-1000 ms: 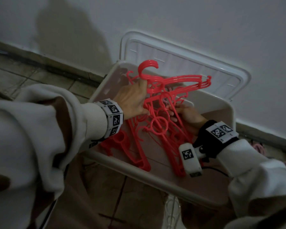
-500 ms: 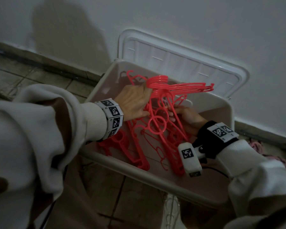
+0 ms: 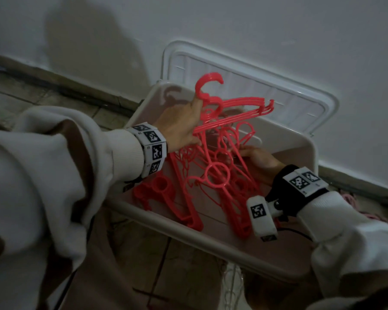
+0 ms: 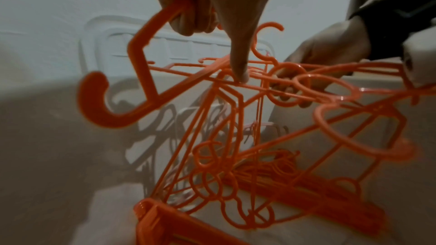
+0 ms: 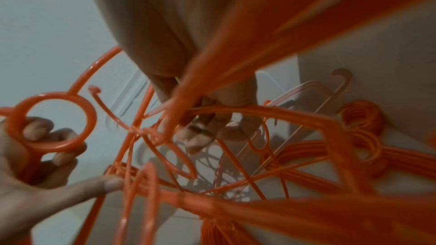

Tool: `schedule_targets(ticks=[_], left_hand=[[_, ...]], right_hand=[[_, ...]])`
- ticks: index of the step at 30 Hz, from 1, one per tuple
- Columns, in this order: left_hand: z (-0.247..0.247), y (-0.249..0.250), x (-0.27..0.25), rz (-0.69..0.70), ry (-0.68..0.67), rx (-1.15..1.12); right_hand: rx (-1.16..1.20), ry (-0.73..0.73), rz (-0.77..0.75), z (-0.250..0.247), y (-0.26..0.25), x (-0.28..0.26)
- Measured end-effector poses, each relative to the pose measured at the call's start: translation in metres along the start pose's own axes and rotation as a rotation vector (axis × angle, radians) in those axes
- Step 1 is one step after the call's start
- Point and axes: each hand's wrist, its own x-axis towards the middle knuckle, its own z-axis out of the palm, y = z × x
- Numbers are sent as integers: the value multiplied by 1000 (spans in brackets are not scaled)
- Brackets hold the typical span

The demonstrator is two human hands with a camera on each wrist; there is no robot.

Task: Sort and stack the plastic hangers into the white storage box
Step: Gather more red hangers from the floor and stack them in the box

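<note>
Several red plastic hangers point(image 3: 213, 175) lie tangled in the white storage box point(image 3: 188, 232). My left hand point(image 3: 182, 128) grips a bunch of hangers point(image 3: 233, 110) by the neck and holds it tilted up, its hook point(image 3: 208, 82) above the box's back rim. In the left wrist view its fingers point(image 4: 188, 18) curl round a thick hanger neck while the index finger point(image 4: 238, 59) points straight down at thin bars. My right hand point(image 3: 260, 162) is inside the box on the right, fingers point(image 5: 212, 128) curled round thin hanger bars. A flat stack of hangers point(image 4: 295, 183) lies on the box floor.
The box lid point(image 3: 244, 81) leans upright against the white wall behind the box. Tiled floor point(image 3: 43, 90) lies to the left and in front. Something pink point(image 3: 349, 202) lies on the floor right of the box. A dark cable point(image 3: 296, 231) runs from my right wrist.
Over the last half second my left hand has lifted the bunch, so the hook stands above the rim again. The right hand has stayed low in the box.
</note>
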Motion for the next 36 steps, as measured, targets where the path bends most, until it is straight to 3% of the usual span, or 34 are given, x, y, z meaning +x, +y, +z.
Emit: schedule_targets(ticks=[5,8,13,16,21,29,36], left_hand=[[-12,-13,9,-10,183,-153],[-19,-15,10,-87,237,-292],[-33,-16,15,-247,355,-584],[-35,-22,18,-314,433,-662],[-36,-30,25,-430,509,-693],[-41,-27,24,-438,559,-648],[-44,-24,25,-454,587,-654]], right_hand=[[-8,37,-16,-2,-2,2],[-96,35,-49,0,-4,1],[-271,158,-135,1,-8,0],[-240,155,-140,2,-8,-4],[-82,176,-206,6,-14,-11],[10,119,-275,10,-20,-22],[-112,87,-208,7,-19,-22]])
